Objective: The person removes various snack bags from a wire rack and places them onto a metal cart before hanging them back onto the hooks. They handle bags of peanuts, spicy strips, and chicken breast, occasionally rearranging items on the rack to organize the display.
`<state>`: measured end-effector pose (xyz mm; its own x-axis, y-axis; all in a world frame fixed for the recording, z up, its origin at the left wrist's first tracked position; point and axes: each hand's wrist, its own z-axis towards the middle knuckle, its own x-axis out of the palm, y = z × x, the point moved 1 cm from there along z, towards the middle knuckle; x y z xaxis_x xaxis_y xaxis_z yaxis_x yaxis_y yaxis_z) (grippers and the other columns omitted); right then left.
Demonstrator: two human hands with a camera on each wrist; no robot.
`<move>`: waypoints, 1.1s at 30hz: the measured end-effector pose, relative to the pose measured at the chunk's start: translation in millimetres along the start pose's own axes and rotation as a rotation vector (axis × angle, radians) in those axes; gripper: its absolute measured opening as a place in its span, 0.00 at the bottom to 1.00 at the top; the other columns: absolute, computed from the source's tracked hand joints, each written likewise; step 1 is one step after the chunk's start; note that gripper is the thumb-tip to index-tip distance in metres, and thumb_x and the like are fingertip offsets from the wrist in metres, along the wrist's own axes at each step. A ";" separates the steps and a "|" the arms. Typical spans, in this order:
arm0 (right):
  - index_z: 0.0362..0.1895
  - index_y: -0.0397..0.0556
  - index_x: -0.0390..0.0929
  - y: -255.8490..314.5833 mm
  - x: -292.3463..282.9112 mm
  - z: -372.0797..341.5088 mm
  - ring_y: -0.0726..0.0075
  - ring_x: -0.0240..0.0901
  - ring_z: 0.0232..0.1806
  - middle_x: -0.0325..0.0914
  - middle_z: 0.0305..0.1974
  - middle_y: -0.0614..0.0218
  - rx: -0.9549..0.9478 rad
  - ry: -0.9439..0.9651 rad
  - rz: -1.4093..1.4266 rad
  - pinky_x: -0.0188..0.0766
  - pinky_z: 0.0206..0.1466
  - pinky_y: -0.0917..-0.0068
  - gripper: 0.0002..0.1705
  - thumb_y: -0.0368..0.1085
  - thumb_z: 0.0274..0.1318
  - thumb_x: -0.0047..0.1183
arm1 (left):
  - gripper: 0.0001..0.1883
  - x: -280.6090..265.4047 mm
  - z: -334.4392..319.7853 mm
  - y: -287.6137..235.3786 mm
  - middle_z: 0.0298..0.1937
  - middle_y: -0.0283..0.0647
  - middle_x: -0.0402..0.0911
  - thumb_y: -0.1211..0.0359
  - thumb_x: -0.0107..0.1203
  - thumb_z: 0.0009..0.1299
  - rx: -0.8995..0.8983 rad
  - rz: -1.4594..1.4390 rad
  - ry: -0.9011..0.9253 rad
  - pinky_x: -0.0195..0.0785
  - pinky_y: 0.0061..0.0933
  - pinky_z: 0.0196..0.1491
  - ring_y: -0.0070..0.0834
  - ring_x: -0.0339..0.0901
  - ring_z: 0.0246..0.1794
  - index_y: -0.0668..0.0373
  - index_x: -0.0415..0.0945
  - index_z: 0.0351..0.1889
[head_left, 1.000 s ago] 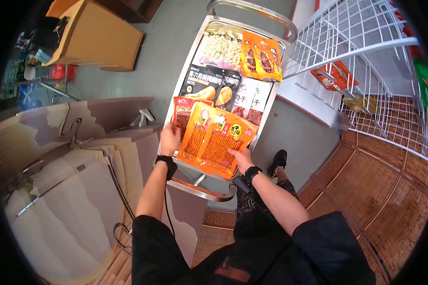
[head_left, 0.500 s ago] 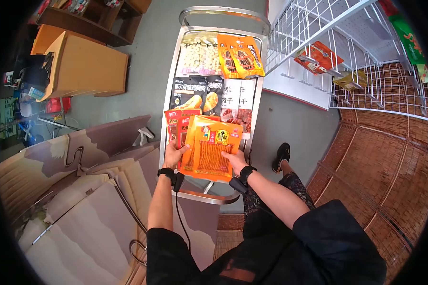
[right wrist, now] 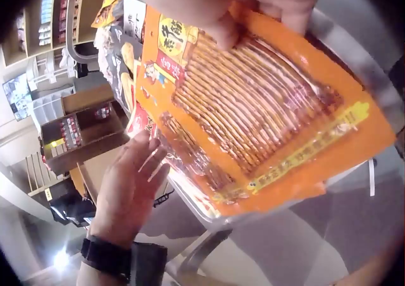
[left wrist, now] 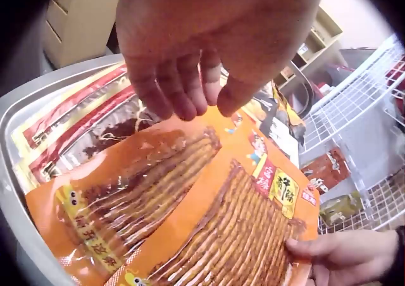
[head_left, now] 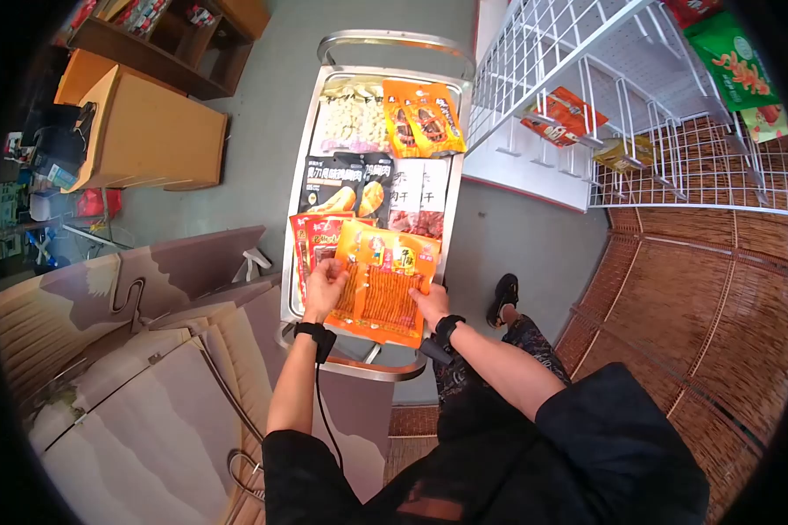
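My right hand [head_left: 430,306] holds an orange packet of brown snack strips [right wrist: 253,96] by its right edge, thumb on the printed front. A second orange packet [left wrist: 152,178] lies partly beneath it, to the left. My left hand [head_left: 324,289] is over the left edge of that second packet; in the right wrist view its fingers [right wrist: 149,159] reach out loosely beside the packets. Red packets [head_left: 328,229] lie under and left of the orange ones, partly covered. All of these are at the near end of a metal cart [head_left: 286,289].
Farther up the cart lie black packets [head_left: 334,179], white packets [head_left: 420,188], clear bags of pale pieces [head_left: 352,118] and orange-yellow packets [head_left: 425,118]. A white wire rack [head_left: 534,87] with hanging packets stands right. Patterned panels [head_left: 166,394] lean at left; a cardboard-coloured box [head_left: 153,131] stands beyond.
The left hand has shifted from the red packets to the left edge of the orange ones. The orange packets have been turned straighter and overlap more. The head view has shifted.
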<state>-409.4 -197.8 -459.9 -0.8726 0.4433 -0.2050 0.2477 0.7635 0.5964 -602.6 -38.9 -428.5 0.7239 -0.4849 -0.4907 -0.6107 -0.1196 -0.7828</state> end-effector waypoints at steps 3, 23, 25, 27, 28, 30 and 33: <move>0.47 0.40 0.76 11.1 -21.4 -4.6 0.65 0.76 0.43 0.81 0.42 0.60 -0.024 0.077 0.059 0.69 0.47 0.68 0.15 0.34 0.57 0.57 | 0.09 10.3 -10.8 -36.0 0.33 0.36 0.80 0.72 0.58 0.65 0.013 0.039 0.022 0.71 0.23 0.40 0.20 0.76 0.33 0.64 0.75 0.42; 0.45 0.42 0.78 93.5 -370.9 0.6 0.78 0.74 0.41 0.80 0.40 0.71 -0.508 0.338 0.109 0.71 0.46 0.76 0.15 0.36 0.56 0.60 | 0.13 300.8 -84.1 -240.3 0.42 0.31 0.79 0.71 0.52 0.71 -0.127 -0.842 0.061 0.67 0.22 0.47 0.18 0.74 0.41 0.61 0.71 0.52; 0.44 0.41 0.78 95.1 -401.7 8.4 0.79 0.74 0.41 0.80 0.41 0.71 -0.552 0.246 0.016 0.70 0.46 0.76 0.15 0.36 0.56 0.60 | 0.13 327.0 -73.5 -235.4 0.42 0.32 0.79 0.70 0.53 0.71 -0.073 -0.768 0.045 0.68 0.22 0.46 0.17 0.74 0.41 0.61 0.71 0.52; 0.44 0.42 0.78 107.5 -423.3 13.4 0.78 0.73 0.40 0.79 0.39 0.72 -0.606 0.107 0.015 0.70 0.46 0.76 0.14 0.36 0.55 0.60 | 0.14 317.3 -57.7 -235.7 0.42 0.35 0.80 0.70 0.55 0.68 -0.075 -0.504 -0.052 0.68 0.23 0.44 0.20 0.76 0.41 0.62 0.72 0.50; 0.43 0.42 0.78 116.2 -432.5 17.2 0.78 0.72 0.40 0.79 0.39 0.73 -0.614 0.065 0.047 0.69 0.46 0.75 0.14 0.36 0.55 0.61 | 0.15 311.2 -45.0 -224.7 0.40 0.40 0.80 0.69 0.58 0.65 0.065 -0.182 -0.200 0.70 0.28 0.42 0.30 0.78 0.39 0.62 0.73 0.49; 0.50 0.42 0.73 128.7 -446.5 34.9 0.76 0.70 0.45 0.76 0.45 0.70 -0.697 -0.030 0.097 0.67 0.50 0.75 0.19 0.36 0.56 0.60 | 0.14 299.5 -20.4 -195.4 0.44 0.47 0.76 0.71 0.59 0.61 0.242 0.202 -0.417 0.65 0.41 0.53 0.45 0.72 0.49 0.62 0.74 0.44; 0.57 0.42 0.66 147.4 -460.1 68.3 0.72 0.68 0.51 0.72 0.50 0.67 -0.949 -0.082 0.118 0.64 0.56 0.72 0.26 0.34 0.56 0.59 | 0.14 295.7 9.2 -159.2 0.49 0.46 0.73 0.77 0.55 0.56 0.349 0.441 -0.639 0.59 0.46 0.58 0.47 0.67 0.55 0.60 0.74 0.42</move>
<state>57.3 -257.1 -330.6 -0.8228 0.5519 -0.1357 -0.1434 0.0295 0.9892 -288.3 -155.3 -452.5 0.5493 0.1703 -0.8181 -0.8213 0.2904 -0.4910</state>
